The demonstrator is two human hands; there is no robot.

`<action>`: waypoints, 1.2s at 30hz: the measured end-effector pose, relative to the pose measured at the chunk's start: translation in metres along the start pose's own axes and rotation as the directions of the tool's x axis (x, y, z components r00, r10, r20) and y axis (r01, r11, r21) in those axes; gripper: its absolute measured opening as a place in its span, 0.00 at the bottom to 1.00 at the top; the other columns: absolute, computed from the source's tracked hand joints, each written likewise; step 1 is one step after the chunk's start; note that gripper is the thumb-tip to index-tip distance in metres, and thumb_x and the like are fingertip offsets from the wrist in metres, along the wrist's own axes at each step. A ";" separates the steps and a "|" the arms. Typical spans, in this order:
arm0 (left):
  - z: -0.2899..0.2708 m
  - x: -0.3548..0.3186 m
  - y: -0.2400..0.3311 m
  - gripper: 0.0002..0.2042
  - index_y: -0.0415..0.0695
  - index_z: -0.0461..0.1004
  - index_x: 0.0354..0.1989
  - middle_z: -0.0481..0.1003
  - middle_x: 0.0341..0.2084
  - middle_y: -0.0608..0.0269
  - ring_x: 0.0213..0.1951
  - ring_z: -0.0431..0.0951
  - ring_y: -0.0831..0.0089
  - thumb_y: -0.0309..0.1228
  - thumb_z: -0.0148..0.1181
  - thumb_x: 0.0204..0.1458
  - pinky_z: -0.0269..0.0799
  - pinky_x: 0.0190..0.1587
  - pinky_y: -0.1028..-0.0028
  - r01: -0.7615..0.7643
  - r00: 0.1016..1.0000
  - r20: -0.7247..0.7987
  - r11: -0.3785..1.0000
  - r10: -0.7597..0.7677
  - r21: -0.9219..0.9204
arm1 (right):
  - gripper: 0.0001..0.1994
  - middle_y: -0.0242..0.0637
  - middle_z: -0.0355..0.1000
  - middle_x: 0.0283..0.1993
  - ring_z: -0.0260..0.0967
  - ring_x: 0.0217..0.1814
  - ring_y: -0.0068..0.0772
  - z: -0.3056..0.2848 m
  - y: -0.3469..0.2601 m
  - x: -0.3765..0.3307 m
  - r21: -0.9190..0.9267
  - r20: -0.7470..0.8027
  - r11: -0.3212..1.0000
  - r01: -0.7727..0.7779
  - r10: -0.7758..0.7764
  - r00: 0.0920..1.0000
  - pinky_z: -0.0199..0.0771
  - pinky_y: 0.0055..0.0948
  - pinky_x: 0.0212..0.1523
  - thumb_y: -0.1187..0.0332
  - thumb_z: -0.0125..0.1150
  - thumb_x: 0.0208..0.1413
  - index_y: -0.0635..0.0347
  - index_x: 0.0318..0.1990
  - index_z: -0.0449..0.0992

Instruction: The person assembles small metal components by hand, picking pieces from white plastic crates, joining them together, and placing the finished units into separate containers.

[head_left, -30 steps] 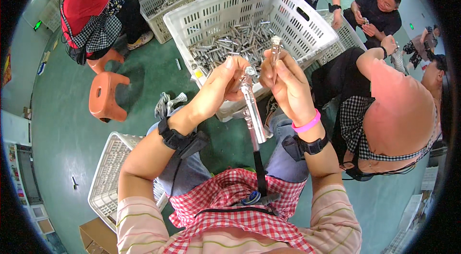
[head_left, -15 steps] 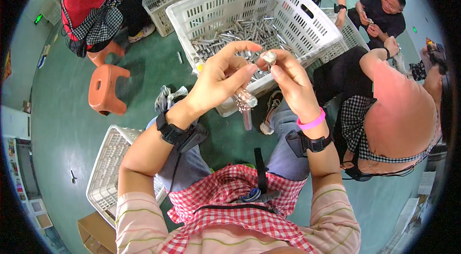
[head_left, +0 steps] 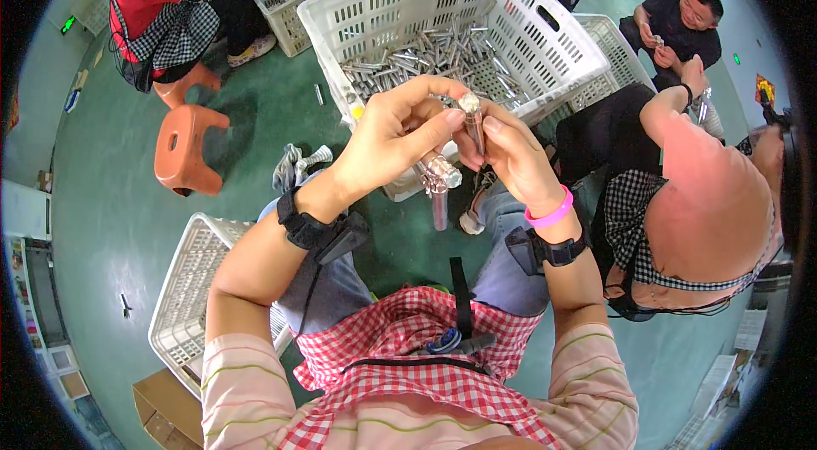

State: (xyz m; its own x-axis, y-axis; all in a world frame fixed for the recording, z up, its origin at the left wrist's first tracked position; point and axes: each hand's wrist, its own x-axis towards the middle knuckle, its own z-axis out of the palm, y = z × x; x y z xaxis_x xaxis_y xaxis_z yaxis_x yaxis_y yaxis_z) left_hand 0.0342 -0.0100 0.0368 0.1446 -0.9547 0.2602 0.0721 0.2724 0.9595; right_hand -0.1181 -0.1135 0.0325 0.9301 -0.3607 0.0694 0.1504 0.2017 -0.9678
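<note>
My left hand point(head_left: 383, 133) curls around several slim, shiny clear-and-silver tubes point(head_left: 440, 171), whose whitish ends stick out below its palm. One see-through tube point(head_left: 439, 207) from this bundle points down. At the fingertips stands another slim tube point(head_left: 474, 128), upright with a rough whitish top end. The thumb of my left hand is against its upper part, while my right hand point(head_left: 521, 167) pinches it from the right. Just beyond both hands is a large white slatted crate point(head_left: 400, 3) with a heap of silvery tubes point(head_left: 434, 58) in it.
An orange stool point(head_left: 180, 148) stands at the left, with a white basket point(head_left: 191, 297) and cardboard box point(head_left: 166, 403) nearer me. Grey gloves point(head_left: 298, 165) lie on the green floor. Close on my right sits a person in pink point(head_left: 706, 194); other people work around the crates.
The tube between my hands has turned upright, showing more of its length. My right fingers have shifted lower along it. The left hand's bundle has barely moved.
</note>
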 end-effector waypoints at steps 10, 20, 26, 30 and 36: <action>0.004 -0.001 -0.006 0.11 0.39 0.65 0.42 0.73 0.23 0.68 0.23 0.70 0.87 0.28 0.53 0.53 0.65 0.22 0.85 -0.049 0.998 0.046 0.978 0.040 0.204 | 0.27 0.22 0.54 0.20 0.46 0.18 0.12 -0.002 0.005 -0.005 -0.165 -0.026 0.986 -0.008 0.004 1.000 0.42 0.15 0.17 0.39 0.38 0.55 0.58 0.28 0.64; 0.002 -0.004 -0.001 0.18 0.40 0.63 0.53 0.73 0.22 0.68 0.23 0.70 0.86 0.28 0.50 0.53 0.64 0.23 0.85 -0.077 0.990 0.139 0.955 0.038 0.288 | 0.27 0.21 0.49 0.16 0.43 0.15 0.12 0.000 0.006 -0.007 0.005 0.032 0.996 -0.092 0.092 0.995 0.39 0.16 0.15 0.39 0.39 0.54 0.57 0.24 0.62; 0.007 -0.004 0.001 0.17 0.40 0.66 0.52 0.71 0.21 0.70 0.20 0.64 0.87 0.33 0.48 0.55 0.61 0.22 0.86 -0.063 0.995 0.091 0.976 0.045 0.210 | 0.27 0.22 0.50 0.15 0.43 0.14 0.13 -0.002 0.008 -0.007 0.033 0.058 0.992 -0.118 0.116 0.992 0.38 0.17 0.15 0.40 0.38 0.56 0.57 0.24 0.62; 0.007 -0.002 0.001 0.16 0.39 0.67 0.50 0.70 0.21 0.71 0.20 0.62 0.87 0.34 0.48 0.56 0.57 0.20 0.86 -0.015 0.994 0.108 0.999 0.010 0.042 | 0.26 0.22 0.52 0.16 0.43 0.14 0.13 -0.004 0.010 -0.005 -0.024 0.059 0.993 -0.115 0.116 0.991 0.39 0.17 0.15 0.43 0.36 0.58 0.57 0.22 0.62; 0.005 -0.001 0.000 0.14 0.38 0.68 0.47 0.70 0.22 0.71 0.20 0.63 0.87 0.33 0.49 0.55 0.57 0.20 0.86 0.050 0.992 0.116 0.998 -0.046 -0.035 | 0.25 0.22 0.52 0.16 0.43 0.14 0.13 -0.005 0.009 -0.004 -0.064 0.093 0.991 -0.120 0.125 0.988 0.39 0.17 0.15 0.45 0.36 0.58 0.57 0.21 0.62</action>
State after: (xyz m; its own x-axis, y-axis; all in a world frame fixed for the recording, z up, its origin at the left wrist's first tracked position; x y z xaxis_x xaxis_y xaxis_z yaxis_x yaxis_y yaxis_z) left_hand 0.0290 -0.0098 0.0372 0.0258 -0.9737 0.2266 0.1138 0.2280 0.9670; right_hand -0.1221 -0.1153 0.0226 0.9688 -0.2461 -0.0304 0.0160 0.1844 -0.9827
